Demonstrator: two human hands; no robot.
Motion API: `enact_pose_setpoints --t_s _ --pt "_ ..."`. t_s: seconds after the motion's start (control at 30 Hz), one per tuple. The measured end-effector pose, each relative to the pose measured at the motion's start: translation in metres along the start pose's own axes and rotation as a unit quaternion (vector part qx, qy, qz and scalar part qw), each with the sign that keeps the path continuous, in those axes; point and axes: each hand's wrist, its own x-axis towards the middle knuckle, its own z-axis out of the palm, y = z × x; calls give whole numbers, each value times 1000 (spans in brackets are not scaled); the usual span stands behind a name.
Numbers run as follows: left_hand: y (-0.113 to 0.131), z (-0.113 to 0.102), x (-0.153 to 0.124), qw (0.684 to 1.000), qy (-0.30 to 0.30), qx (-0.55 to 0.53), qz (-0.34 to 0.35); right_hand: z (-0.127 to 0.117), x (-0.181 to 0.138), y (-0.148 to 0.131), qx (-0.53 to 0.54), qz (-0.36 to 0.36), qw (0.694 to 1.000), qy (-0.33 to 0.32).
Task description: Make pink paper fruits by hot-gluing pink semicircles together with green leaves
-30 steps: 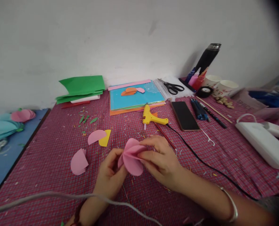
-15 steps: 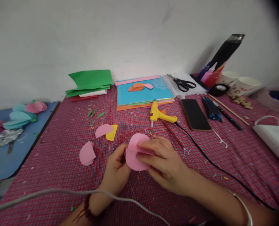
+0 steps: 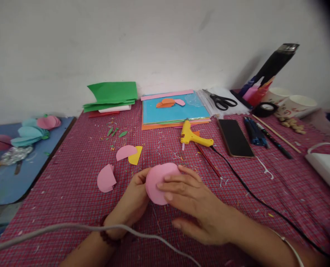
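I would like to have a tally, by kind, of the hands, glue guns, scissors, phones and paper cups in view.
Hands: 2 (left hand and right hand, both touching the round pink paper)
Glue gun: 1
Scissors: 1 pair
Phone: 1
Paper cups: 2
Total: 7

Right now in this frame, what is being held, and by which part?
A round pink paper stack, gripped at its left edge by the left hand; the right hand's fingers lie across its face.
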Motion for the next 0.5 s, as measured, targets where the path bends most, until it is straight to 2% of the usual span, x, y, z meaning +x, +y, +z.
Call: enact_pose_setpoints --t_s 0.13,0.2,0.3,0.4,0.5 --pt "8 -2 -2 994 -68 49 -72 0 1 3 36 97 991 86" --pt "9 -4 -4 987 -99 85 -93 1 3 4 98 135 983 79" --pt "6 -4 -6 978 -139 105 -114 4 6 6 231 153 960 38" --pt "2 0 -6 984 -115 50 -128 10 8 10 305 174 934 64" --pt "2 3 -3 995 -47 9 -91 16 8 14 355 238 895 125"
